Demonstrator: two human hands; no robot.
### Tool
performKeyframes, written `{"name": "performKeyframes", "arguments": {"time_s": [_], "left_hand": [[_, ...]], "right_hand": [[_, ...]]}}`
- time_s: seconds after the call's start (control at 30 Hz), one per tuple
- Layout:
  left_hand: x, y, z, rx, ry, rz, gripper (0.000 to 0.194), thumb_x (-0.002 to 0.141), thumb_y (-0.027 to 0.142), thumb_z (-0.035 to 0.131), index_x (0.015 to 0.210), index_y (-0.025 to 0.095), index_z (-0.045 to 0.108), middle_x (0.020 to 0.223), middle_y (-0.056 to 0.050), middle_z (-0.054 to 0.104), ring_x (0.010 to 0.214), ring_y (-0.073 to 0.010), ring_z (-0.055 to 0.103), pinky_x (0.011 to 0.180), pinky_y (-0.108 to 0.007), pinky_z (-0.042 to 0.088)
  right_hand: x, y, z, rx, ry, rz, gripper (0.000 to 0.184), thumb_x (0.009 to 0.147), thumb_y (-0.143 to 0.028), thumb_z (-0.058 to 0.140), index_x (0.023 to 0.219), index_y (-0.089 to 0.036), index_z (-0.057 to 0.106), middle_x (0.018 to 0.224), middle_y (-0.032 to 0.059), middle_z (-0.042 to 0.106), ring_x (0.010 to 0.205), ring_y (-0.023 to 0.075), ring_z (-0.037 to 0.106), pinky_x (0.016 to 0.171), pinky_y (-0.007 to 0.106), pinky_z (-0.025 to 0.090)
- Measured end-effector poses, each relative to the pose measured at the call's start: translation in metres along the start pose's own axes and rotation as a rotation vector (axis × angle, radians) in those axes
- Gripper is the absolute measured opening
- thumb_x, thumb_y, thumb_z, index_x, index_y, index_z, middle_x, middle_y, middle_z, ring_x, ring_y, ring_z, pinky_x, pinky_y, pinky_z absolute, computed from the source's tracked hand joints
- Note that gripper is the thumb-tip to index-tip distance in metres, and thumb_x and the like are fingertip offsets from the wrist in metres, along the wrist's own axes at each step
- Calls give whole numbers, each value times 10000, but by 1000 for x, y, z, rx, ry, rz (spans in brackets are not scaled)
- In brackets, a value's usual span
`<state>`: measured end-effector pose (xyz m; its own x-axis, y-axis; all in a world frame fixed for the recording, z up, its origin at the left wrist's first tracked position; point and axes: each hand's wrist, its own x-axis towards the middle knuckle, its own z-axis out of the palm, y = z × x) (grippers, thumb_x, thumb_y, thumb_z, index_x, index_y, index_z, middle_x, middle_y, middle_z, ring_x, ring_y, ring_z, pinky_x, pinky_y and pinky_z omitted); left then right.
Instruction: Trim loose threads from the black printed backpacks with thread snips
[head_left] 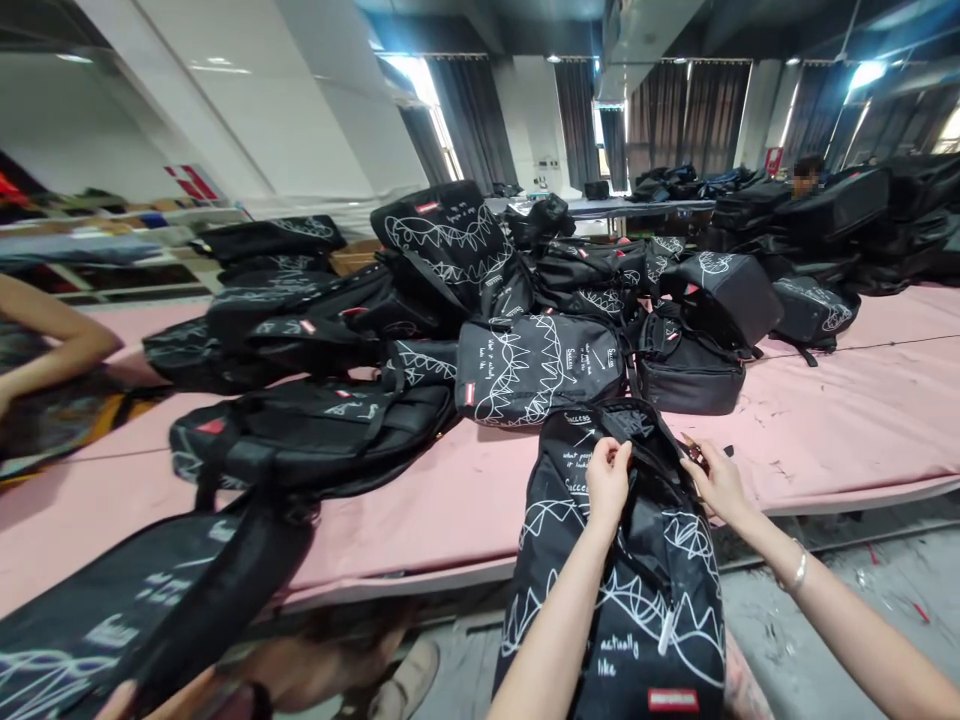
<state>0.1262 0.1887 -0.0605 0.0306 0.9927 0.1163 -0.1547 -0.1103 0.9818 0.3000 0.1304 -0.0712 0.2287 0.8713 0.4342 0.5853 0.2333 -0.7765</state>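
Observation:
A black backpack (551,560) with white scribbled lines and lettering leans upright against the table's front edge, its top pocket partly unzipped. My left hand (609,480) is closed in a pinch on the fabric beside that opening. At the opening's right side my right hand (711,478) is curled around a small dark brown item (697,457), whose kind I cannot make out. Its fingers are at the backpack's edge. Behind the bag lies another printed backpack (540,370), almost touching its top. A red label (673,699) sits low on the front of the bag between my arms.
More black backpacks (315,430) are heaped along the pink-covered table (795,450). At lower left, another person's hand (118,700) is at a backpack (150,610). A person's arm (45,330) shows at far left. Larger bag piles (817,210) stand at back right.

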Motion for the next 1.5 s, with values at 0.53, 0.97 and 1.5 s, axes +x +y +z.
{"name": "performKeyframes", "arguments": {"time_s": [0.53,0.97,1.5], "left_hand": [[4,21,-16,701,-183,566,321,814,273,529,1135,272,528,1340,-72,392,957,-172,552,874,-356,451],[17,-8,-19,908,-406,633,406,735,415,622,1088,222,568,1132,-86,556,1055,-238,522,904,-405,444],[16,-38,-17,646,-321,507,179,729,271,644,905,236,650,973,-38,569,942,-179,563,854,-343,474]], "right_hand": [[14,-11,51,611,-187,448,384,591,-518,657,657,-162,530,517,-40,476,431,72,370,418,207,282],[5,1,54,726,-168,644,437,536,-555,670,627,-194,441,375,-126,250,317,28,155,336,188,103],[-4,24,46,315,-139,382,379,670,-516,594,818,-173,528,617,-22,499,488,103,435,430,216,350]]}}
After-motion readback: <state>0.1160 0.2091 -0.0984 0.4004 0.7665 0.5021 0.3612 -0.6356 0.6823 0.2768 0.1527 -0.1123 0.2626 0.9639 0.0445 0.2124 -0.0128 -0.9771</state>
